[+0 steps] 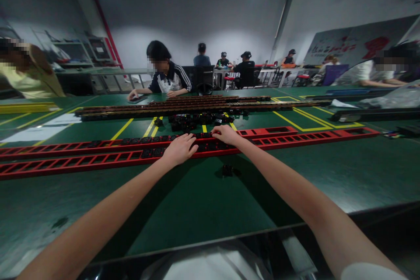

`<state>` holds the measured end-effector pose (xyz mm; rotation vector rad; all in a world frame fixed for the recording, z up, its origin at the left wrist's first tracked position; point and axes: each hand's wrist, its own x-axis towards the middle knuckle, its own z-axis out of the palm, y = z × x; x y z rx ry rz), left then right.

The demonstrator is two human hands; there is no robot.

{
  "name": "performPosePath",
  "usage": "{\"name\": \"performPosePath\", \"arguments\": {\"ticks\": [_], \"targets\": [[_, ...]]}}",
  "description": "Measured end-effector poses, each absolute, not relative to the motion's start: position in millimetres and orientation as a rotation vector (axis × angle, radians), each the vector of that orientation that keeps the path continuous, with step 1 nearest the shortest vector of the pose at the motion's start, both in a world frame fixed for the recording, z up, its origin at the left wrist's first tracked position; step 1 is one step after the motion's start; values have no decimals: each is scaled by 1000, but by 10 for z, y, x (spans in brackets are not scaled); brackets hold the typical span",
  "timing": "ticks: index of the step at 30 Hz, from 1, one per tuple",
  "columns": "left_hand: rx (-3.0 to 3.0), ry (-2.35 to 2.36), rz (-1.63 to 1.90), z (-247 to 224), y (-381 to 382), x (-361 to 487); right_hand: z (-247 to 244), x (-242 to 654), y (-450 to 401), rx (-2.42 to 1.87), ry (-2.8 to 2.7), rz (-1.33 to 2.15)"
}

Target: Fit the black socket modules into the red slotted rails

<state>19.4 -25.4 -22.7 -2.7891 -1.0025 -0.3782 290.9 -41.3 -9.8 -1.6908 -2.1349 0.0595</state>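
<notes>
Two long red slotted frames point(108, 159) lie side by side across the green table, with small black square parts point(146, 153) seated in several of their slots. My left hand point(180, 149) rests over the frames near the middle, fingers stretched forward and thumb apart. To its right, my right hand point(227, 134) has its fingertips pinched together at the farther frame; whatever is between them is too small to make out. A loose black part point(227, 170) lies on the table in front of the nearer frame. Beyond the hands sits a pile of black parts point(187, 121).
Long dark brown strips point(157, 108) are stacked behind the pile. Yellow tape lines point(122, 129) mark the green tabletop point(295, 166). Across the table sits a person point(169, 74). White sheets point(49, 127) lie at left; clear plastic point(393, 98) lies at right.
</notes>
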Motion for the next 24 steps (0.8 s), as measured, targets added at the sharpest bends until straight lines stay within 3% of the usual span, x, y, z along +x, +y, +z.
{"name": "performPosePath", "arguments": {"ticks": [8, 24], "targets": [[-2786, -1003, -399, -231, -254, 192, -147, 2956, -325, -1545, -2181, -58], [-2767, -986, -405, -254, -231, 188, -125, 2955, -336, -1706, -2111, 17]]}}
